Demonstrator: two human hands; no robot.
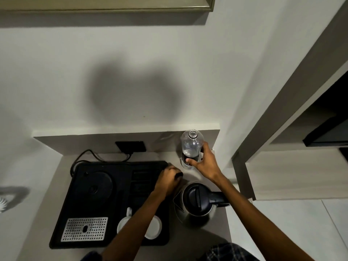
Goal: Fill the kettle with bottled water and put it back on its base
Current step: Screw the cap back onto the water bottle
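Observation:
A clear plastic water bottle (191, 143) stands upright with no cap at the back right of the counter, near the wall. My right hand (204, 162) is wrapped around its lower part. The steel kettle (195, 201) with a black lid and handle sits on the counter to the right of the tray, lid closed, off its base. The round black kettle base (100, 182) lies on the left part of the black tray (75, 213). My left hand (168, 178) is closed by the tray's right edge, pinching a small dark thing, maybe the bottle cap.
Two white cups (124, 222) sit at the tray's front, partly under my left forearm. A perforated metal drip plate (84, 228) lies at the tray's front left. A black cord (84, 157) runs to a wall socket (130, 146). A wall and door frame stand to the right.

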